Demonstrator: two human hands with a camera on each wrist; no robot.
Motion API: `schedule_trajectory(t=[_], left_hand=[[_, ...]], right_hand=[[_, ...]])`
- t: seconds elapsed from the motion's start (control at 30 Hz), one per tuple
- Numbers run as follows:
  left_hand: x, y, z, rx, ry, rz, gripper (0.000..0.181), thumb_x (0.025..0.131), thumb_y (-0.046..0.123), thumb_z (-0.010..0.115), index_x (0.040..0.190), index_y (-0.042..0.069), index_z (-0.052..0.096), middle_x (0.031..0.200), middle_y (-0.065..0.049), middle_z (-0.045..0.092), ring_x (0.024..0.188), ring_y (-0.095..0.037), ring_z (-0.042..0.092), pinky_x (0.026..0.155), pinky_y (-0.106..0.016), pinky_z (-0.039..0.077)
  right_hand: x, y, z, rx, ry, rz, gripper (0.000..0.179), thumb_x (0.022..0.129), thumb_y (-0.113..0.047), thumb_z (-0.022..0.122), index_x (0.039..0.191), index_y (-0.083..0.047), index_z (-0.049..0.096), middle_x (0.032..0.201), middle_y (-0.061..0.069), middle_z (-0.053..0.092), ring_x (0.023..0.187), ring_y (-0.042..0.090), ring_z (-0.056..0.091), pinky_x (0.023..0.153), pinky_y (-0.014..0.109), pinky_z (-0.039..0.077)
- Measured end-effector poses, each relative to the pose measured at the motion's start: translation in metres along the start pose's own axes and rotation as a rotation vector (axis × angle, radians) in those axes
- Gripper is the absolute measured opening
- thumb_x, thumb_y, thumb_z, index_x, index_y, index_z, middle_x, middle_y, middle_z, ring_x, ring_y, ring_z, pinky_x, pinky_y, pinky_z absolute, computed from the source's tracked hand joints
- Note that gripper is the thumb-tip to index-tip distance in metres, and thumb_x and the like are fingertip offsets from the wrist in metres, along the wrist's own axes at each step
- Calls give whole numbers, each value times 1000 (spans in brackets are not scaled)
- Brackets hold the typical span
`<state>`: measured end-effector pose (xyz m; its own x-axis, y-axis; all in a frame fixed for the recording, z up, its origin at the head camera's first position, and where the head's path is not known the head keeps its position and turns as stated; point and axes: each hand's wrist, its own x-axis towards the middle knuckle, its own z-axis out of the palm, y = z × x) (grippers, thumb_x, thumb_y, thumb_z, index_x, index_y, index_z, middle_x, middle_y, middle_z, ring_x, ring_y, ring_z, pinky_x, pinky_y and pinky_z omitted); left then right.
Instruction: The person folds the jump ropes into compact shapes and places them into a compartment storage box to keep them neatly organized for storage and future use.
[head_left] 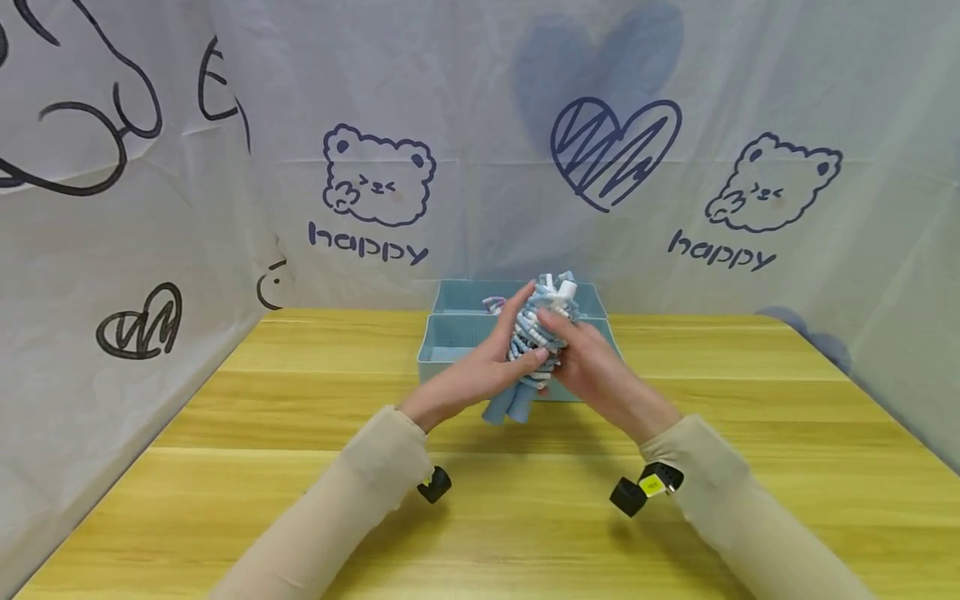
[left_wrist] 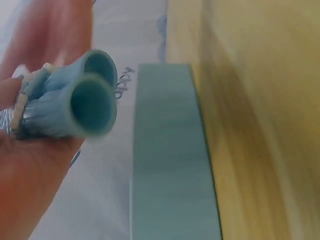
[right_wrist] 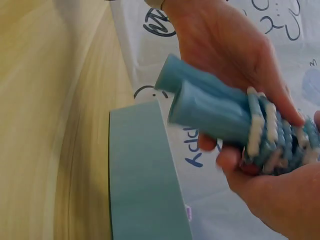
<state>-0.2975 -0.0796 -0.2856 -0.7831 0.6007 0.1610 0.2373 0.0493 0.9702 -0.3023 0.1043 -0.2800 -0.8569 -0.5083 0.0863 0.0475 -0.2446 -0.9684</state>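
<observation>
A coiled jump rope point(head_left: 536, 337) with light blue and white beads is held up between both hands, in front of a light blue box. Its two hollow blue handles point(right_wrist: 210, 107) stick out together at the lower end, their round mouths facing the left wrist camera. My left hand point(head_left: 491, 362) grips the bundle from the left, thumb across it and index finger up along its side. From the right, my right hand point(head_left: 596, 358) wraps it, thumb lying over the beads. The hands hide part of the coil.
The light blue box point(head_left: 429, 346) stands at the table's far edge, split into a front and a back compartment. A small pink and purple item point(head_left: 493, 305) shows at its back part. Behind hangs a white curtain point(head_left: 480, 200) with drawings, above the wooden table point(head_left: 300, 400).
</observation>
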Motion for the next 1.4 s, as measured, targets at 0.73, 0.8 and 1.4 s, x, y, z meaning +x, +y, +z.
schedule_trajectory(t=[0.73,0.8,1.4], left_hand=[[4,1,-6,96,-20,-83,115,84,6,78,150,54,-4,116,-18,60,82,-34,69,74,-50,57],[3,0,-7,36,-21,-157,104,87,11,76,153,43,3,117,-18,62,85,-37,69,76,-53,56],[2,-25,3,-419,-297,-338,44,104,14,50,145,5,37,132,-27,55,87,-29,70,78,-36,54]], right_hand=[[0,2,-8,47,303,-165,35,97,-21,61,126,-5,50,104,8,63,89,20,64,77,34,55],[0,-2,-10,54,302,-185,33,97,-20,61,124,-3,51,101,9,65,85,20,65,74,34,55],[-1,1,3,-33,276,-199,41,92,-18,66,127,-3,50,102,15,66,88,30,68,79,40,57]])
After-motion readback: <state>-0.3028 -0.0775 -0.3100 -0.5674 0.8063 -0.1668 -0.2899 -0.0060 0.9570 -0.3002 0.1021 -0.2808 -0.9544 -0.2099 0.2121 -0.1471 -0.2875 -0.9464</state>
